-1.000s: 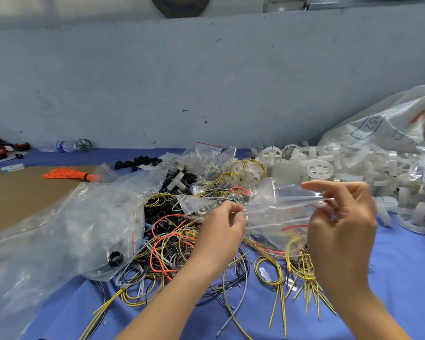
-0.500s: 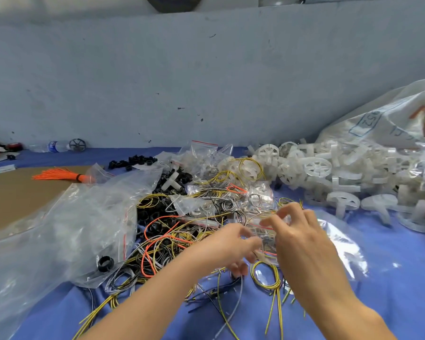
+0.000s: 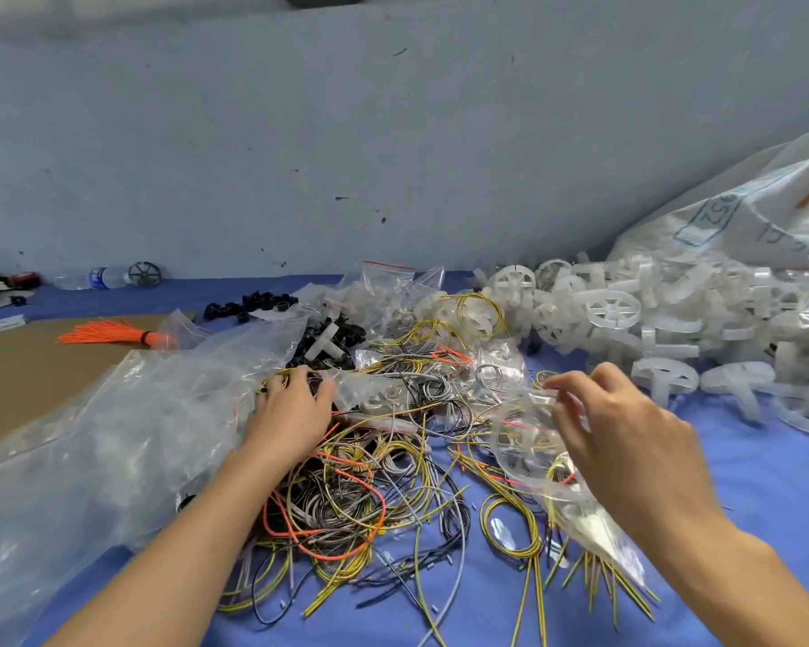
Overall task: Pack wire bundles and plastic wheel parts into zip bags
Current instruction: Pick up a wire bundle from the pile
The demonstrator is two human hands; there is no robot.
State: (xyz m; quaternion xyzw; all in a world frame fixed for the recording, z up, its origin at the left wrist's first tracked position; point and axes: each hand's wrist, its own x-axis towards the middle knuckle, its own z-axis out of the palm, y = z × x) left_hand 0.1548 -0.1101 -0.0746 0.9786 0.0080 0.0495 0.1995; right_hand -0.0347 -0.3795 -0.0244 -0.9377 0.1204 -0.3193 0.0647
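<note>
Your right hand [image 3: 627, 441] pinches a clear zip bag [image 3: 528, 441] at 3 o'clock; your left hand [image 3: 290, 408] rests flat, fingers spread, on the wire pile [image 3: 356, 483].

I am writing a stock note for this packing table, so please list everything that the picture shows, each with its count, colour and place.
wire pile: many loops, yellow, orange, black and grey, centre of the blue cloth
zip bag: one, clear, held at right, above the wires
wheel parts: many, white, right rear
big sack: one, whitish, far right
large plastic sheet: one, clear, left
small zip bags: several, clear, red-edged, rear centre
black rings: several, rear centre-left
orange wire bundle: one, left, on brown board
water bottle: one, clear, by the wall
left hand: on the wire pile
right hand: pinches the zip bag
</note>
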